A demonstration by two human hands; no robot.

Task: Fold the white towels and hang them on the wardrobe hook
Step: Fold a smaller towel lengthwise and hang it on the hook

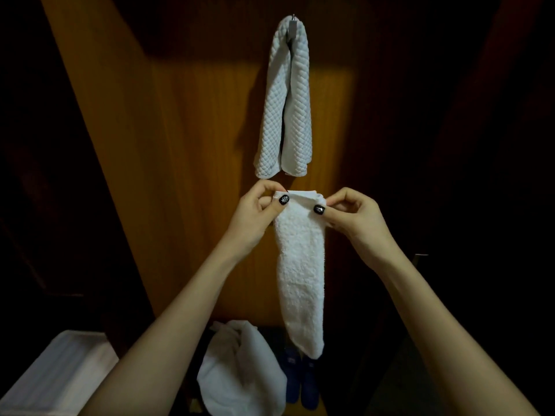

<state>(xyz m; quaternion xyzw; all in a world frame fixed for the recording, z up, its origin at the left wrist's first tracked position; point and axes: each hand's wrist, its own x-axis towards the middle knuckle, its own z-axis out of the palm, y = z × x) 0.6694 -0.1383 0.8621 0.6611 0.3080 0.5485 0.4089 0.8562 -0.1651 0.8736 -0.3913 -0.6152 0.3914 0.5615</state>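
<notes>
currently pinching the long folded white terry towel (300,265) at its two top corners, with thumb and curled fingertips of left hand (258,211) and right hand (354,217) closed on the fold, in front of the brown wooden wardrobe panel (195,145) and just below the quilted white towel (283,100) already draped over the small metal hook (292,24). probably light, soft and limp, hanging straight down without any stiffness; best gripped near mid-length so both halves drop evenly over that hook.
</notes>
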